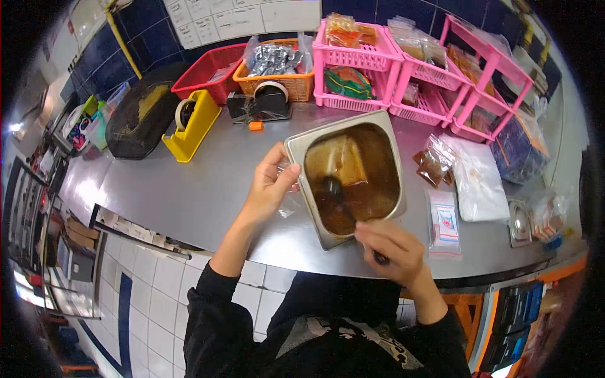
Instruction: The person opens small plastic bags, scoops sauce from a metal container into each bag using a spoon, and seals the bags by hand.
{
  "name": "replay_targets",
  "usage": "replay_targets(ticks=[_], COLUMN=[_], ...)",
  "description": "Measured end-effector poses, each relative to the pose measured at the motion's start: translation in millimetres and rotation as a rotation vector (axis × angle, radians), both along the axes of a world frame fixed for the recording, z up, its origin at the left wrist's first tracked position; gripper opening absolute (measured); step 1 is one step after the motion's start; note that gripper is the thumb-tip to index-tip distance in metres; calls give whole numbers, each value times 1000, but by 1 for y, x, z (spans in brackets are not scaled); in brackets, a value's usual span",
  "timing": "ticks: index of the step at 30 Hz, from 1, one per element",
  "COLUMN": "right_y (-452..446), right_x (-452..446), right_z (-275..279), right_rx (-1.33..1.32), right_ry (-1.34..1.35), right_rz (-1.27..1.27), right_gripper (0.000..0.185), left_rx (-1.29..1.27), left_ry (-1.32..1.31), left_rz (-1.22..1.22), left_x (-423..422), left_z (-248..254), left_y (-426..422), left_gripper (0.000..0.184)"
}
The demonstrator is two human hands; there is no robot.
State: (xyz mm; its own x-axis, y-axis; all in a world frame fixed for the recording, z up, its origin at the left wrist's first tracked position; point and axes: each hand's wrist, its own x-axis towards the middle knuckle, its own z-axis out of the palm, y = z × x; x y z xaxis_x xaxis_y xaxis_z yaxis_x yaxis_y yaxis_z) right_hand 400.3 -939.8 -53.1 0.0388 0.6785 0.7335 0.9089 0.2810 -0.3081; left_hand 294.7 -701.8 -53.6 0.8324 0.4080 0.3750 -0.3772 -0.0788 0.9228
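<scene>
A steel food pan (340, 129) is tilted toward me above the metal table, with thin dark brown sauce (372, 198) pooled inside. My left hand (270, 189) grips the pan's left rim, thumb over the edge; some clear plastic (288, 205) shows beside its fingers. In my right hand (394, 249) is the handle of a black spoon (332, 187), whose bowl rests in the sauce toward the pan's left side. Right of the pan lie small bags of brown sauce (433, 165) and a stack of white plastic bags (479, 179).
Pink racks (359, 57) with packets, an orange basket (296, 82) and a red basket (208, 75) line the back. Tape dispensers, one yellow (192, 129) and one black (259, 107), stand before them. A labelled packet (445, 223) lies near the front right edge.
</scene>
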Motion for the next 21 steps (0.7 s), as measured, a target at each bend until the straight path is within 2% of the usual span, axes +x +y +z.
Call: replay_targets(ticks=[2, 4, 8, 14, 20, 21], right_y=[-9, -2, 20, -4, 23, 21], right_x=[-6, 0, 15, 3, 21, 22], right_z=[2, 8, 13, 9, 9, 6], right_rx=[-24, 16, 105, 22, 69, 46], right_ry=[104, 85, -79, 34, -83, -87], right_rz=[47, 26, -116, 48, -50, -29], right_gripper=[37, 34, 35, 32, 36, 35], left_rx=[6, 22, 28, 73, -9, -18], left_ry=[7, 3, -33, 30, -46, -42], left_rz=[29, 9, -25, 21, -49, -39], left_x=[0, 1, 3, -2, -2, -2], left_z=[1, 0, -3, 4, 1, -2], left_y=[1, 2, 2, 2, 3, 4], left_gripper=[13, 13, 14, 15, 23, 30])
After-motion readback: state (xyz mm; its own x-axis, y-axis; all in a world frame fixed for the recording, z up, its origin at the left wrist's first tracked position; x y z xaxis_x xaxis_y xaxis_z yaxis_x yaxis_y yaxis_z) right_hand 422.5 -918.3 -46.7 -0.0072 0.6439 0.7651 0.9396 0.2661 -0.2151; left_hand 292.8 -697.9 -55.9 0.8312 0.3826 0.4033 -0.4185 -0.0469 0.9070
